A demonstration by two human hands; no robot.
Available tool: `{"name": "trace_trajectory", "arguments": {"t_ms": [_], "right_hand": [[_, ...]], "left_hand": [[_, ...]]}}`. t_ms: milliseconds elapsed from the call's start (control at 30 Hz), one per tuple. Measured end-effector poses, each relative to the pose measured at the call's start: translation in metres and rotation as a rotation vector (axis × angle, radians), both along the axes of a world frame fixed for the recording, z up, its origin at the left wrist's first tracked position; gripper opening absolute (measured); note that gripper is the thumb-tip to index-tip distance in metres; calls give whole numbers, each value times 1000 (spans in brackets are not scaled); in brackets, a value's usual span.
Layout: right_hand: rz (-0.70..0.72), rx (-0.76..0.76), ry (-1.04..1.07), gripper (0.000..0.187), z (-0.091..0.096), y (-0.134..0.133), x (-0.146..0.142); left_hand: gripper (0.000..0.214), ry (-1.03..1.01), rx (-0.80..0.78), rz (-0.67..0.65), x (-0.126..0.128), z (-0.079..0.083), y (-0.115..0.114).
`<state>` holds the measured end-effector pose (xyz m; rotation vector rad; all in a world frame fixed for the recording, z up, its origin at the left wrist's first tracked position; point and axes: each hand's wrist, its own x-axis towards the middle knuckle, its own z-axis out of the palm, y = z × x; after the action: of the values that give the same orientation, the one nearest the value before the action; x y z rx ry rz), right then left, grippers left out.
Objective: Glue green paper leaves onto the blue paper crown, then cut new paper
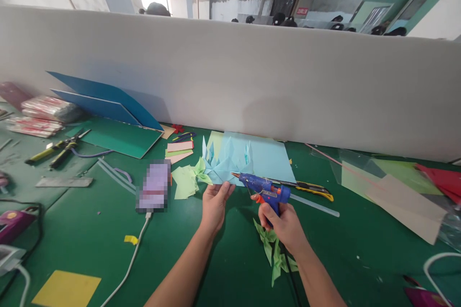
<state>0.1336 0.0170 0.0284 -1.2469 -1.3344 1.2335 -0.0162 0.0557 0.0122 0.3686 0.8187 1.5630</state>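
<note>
My left hand pinches the lower edge of a folded light-blue paper piece with pointed tips. In my right hand is a blue hot glue gun, its orange trigger under a finger and a clear glue stick reaching out of its back. The gun's nozzle points left, at the lower part of the blue paper piece; whether it touches cannot be told. Light-green folded paper pieces lie below my right hand, partly covered by it. More green folded paper lies just left of the blue piece.
Light-blue sheets lie behind, with a yellow utility knife at right. A phone on a white cable is left. Pliers, blue boards and a steel ruler sit farther left. A white partition closes off the back.
</note>
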Motion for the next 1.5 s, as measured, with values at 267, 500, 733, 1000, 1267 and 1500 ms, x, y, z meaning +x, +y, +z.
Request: {"name": "trace_trajectory", "arguments": {"t_ms": [267,500,733,1000,1267,1500], "right_hand": [[-83,242,-470,46,1,-9,1],[-51,313,-606,40,1,-7,-6],[-92,347,-659,38,5,-2,-7],[-91,402,-734,36,2,-7,-4],[-79,454,-754,42,13,-5,-14],[-135,418,-755,42,10,-1,-9]], "left_hand": [[34,11,-8,-4,0,3,-1],[35,49,14,-15,1,-2,-1],[35,49,28,-15,2,-1,-1],[34,58,32,-10,1,0,-1],[36,83,40,-23,2,2,-3],[34,63,33,-18,2,2,-3]]}}
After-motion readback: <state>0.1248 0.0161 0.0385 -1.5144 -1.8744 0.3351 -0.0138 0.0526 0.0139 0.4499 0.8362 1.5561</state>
